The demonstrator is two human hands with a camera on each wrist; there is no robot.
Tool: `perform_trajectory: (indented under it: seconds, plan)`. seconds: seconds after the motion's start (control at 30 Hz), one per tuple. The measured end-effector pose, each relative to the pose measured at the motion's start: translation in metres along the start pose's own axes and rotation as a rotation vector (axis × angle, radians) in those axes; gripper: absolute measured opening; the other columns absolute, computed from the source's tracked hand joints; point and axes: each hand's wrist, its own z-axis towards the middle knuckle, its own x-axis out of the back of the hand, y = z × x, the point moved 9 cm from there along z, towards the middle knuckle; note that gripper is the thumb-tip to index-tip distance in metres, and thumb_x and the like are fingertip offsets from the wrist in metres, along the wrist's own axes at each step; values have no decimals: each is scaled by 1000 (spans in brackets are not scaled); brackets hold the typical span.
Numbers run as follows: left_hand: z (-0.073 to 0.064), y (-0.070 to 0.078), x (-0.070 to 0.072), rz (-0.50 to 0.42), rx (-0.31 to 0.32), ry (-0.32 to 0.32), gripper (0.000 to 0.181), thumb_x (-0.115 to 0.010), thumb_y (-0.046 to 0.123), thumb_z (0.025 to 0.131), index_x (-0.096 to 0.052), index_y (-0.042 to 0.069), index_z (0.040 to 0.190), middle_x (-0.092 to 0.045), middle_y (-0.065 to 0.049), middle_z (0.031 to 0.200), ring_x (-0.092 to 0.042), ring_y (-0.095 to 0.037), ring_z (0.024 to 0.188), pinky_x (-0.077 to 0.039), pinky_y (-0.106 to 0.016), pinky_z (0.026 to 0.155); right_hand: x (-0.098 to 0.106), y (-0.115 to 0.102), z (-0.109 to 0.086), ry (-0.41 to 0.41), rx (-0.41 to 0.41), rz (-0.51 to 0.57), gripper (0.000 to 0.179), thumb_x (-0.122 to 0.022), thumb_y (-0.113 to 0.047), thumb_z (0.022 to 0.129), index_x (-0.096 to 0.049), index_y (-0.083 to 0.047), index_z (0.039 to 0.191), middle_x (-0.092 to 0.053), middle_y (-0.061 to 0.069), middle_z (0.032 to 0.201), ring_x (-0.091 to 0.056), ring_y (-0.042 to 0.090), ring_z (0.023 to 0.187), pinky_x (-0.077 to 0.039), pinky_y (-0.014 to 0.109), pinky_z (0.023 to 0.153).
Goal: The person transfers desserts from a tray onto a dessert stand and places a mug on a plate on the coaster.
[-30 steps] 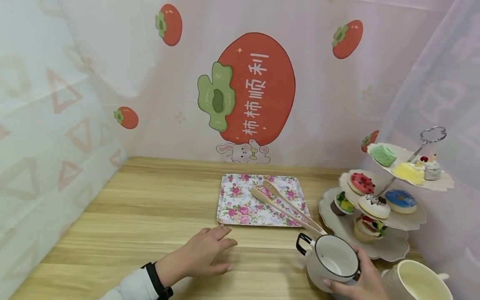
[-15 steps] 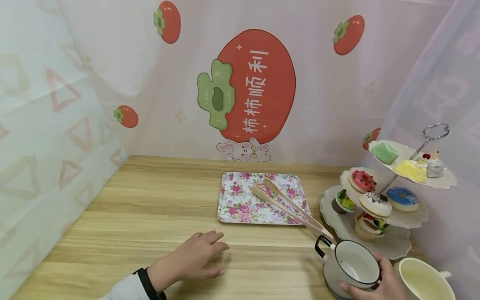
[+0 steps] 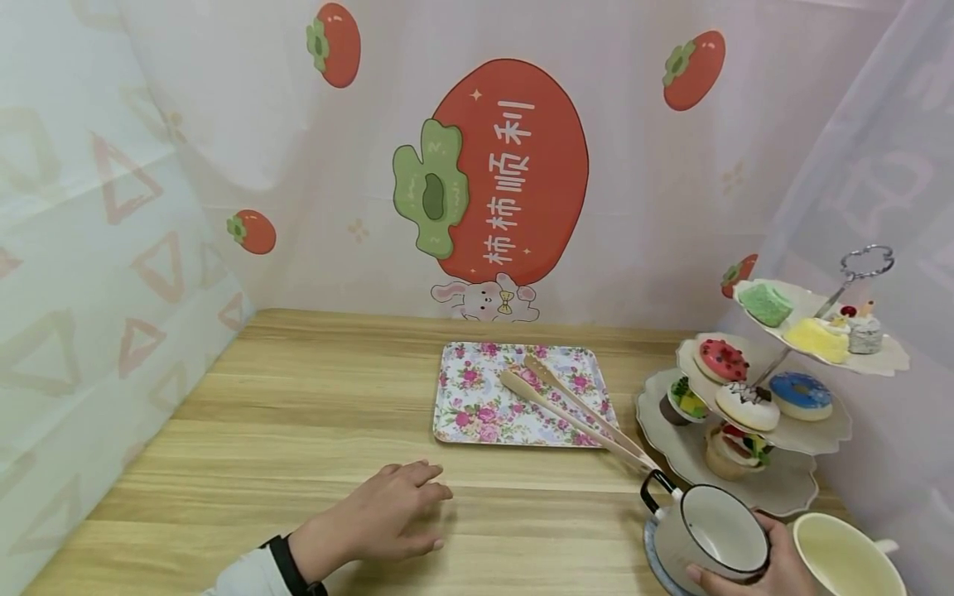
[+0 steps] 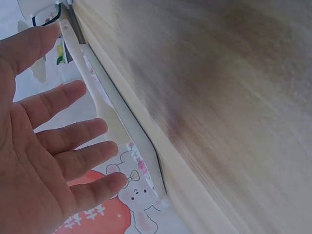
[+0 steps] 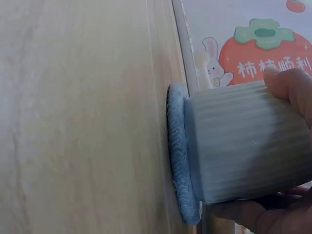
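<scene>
My right hand (image 3: 775, 564) grips a white ribbed mug (image 5: 246, 141) with a black rim and black handle, thumb on the near side and fingers round the far side. A round blue woven coaster (image 5: 181, 156) lies on the table; the mug's base appears to touch it, and the inside of the mug looks bare in the head view. Over the table to the left hovers my left hand (image 3: 387, 511), fingers spread and relaxed, holding nothing; its palm shows in the left wrist view. Close beside the right hand stands a cream mug (image 3: 842, 559), partly cut off by the frame.
Wooden tongs (image 3: 574, 418) lie across a floral tray (image 3: 462, 414), their joined end reaching toward the mug's handle. At the right rises a three-tier stand (image 3: 812, 430) with toy donuts, cupcakes and cakes. Printed cloth (image 3: 633, 273) walls the back and sides of the wooden table (image 3: 313, 397).
My right hand has carried the black-rimmed mug rightward, and it now meets the blue coaster, which shows more clearly. My left hand has drawn back slightly to the left.
</scene>
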Motion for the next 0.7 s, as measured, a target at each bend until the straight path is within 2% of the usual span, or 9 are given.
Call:
perform_trajectory:
  seconds: [0.13,0.3,0.47,0.57,0.7]
  plan:
    - [-1,-1,-3,-22,15,-24,41,-66,42,83,-63,14,113,-55,-15,122,-52,-33,112,-45,-50,84,1,3,0,24,8,2,112,-84,-40,64,-15,15,131,-36,35,119,-53,37,93,-48,38,68]
    - [-1,-1,-2,-15,13,-17,40,-67,40,82,-62,14,113,-55,-15,122,-52,-34,111,-45,-50,83,4,5,1,45,32,-15,112,-85,-40,62,-16,15,131,-37,35,118,-54,37,93,-49,38,68]
    - [-2,-1,-3,-24,15,-20,40,-68,39,82,-63,14,112,-55,-15,122,-52,-34,111,-45,-50,83,3,4,0,28,32,-16,112,-85,-41,62,-17,15,131,-40,35,117,-55,35,91,-49,38,67]
    - [-2,-1,-4,-23,13,-24,40,-67,40,82,-62,15,112,-55,-14,122,-52,-33,111,-45,-50,83,2,1,-1,6,45,-4,107,-86,-38,63,-21,14,130,-46,31,114,-58,30,88,-50,37,67]
    - [-2,0,-3,2,0,-2,40,-67,41,82,-62,15,112,-56,-15,121,-53,-34,110,-46,-50,83,-2,-13,-1,-67,130,75,86,-84,-27,67,-35,11,127,-58,21,107,-61,23,83,-52,33,65]
